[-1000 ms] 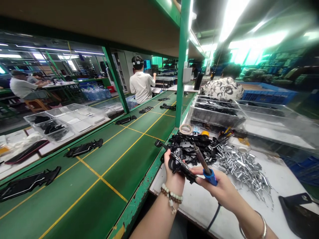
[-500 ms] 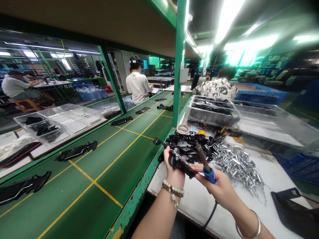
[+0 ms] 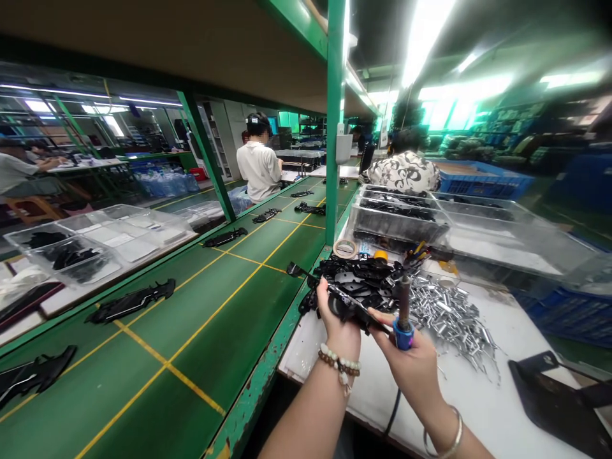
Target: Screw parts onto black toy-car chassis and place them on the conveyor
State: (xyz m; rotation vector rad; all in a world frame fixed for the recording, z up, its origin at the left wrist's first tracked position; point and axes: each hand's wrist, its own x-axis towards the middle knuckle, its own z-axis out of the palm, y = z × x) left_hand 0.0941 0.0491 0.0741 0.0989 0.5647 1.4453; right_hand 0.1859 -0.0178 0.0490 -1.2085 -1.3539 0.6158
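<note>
My left hand (image 3: 337, 322) is wrapped round a long black plastic part (image 3: 351, 308), held tilted above the near edge of the white table. In my right hand (image 3: 414, 360) is a soldering iron (image 3: 404, 312) with a blue handle, its metal shaft pointing up and away from the part. The thumb and fingertips of that hand also touch the part's near end. Just beyond my hands lies a heap of similar black parts (image 3: 363, 274). To the right of it spreads a pile of small shiny metal pieces (image 3: 454, 319).
A green conveyor belt (image 3: 229, 312) with yellow lines runs along my left, carrying several black parts (image 3: 134, 299). A green post (image 3: 333, 159) rises at its edge. Clear plastic bins (image 3: 401, 220), a tape roll (image 3: 345, 248) and a black bracket (image 3: 549, 389) surround the workspace. Co-workers sit further off.
The iron has swung from leaning left to nearly upright as my right hand turned. My left hand keeps hold of the black part. The view has turned slightly to the right.
</note>
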